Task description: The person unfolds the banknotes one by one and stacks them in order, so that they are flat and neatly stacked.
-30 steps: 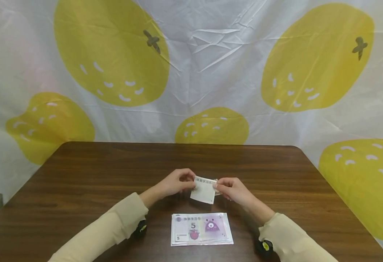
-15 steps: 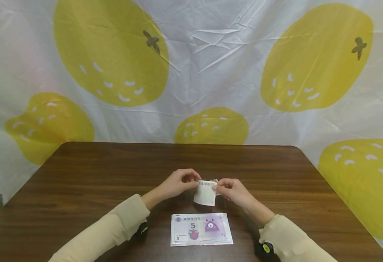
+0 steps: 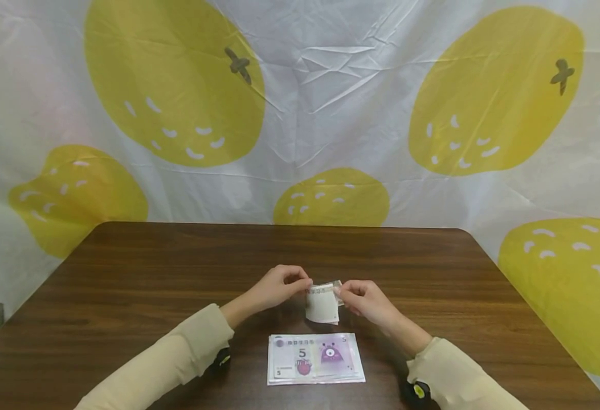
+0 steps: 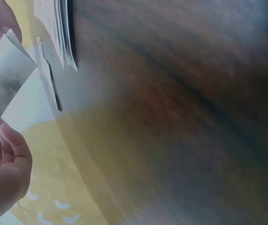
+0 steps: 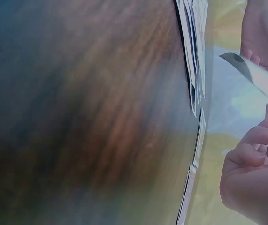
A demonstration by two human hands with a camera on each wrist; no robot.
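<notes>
Nearest, two cream cloth sleeves (image 3: 176, 347) reach in on either side of a stack of white-and-purple printed paper notes (image 3: 285, 371). At each cuff sits a black wrist device (image 3: 415, 390) with a yellow mark. The stack lies flat on a dark brown wood-grain desk (image 3: 202, 250); its top note bears a 5 and a one-eyed purple figure. Just beyond the stack, held above the desk, is a small white paper sheet (image 3: 322, 308), its face curved, with dark characters along its upper edge. Beyond the stack to its left, the left hand (image 3: 275, 287) has its grip pinched on the sheet's upper left corner; beyond the stack to its right, the right hand (image 3: 368, 300) pinches the sheet's right edge. A thin loose paper note (image 4: 49, 77) also lies beyond the stack. Well past the stack, behind the desk, hangs a white cloth backdrop (image 3: 341, 114) printed with yellow lemons.
</notes>
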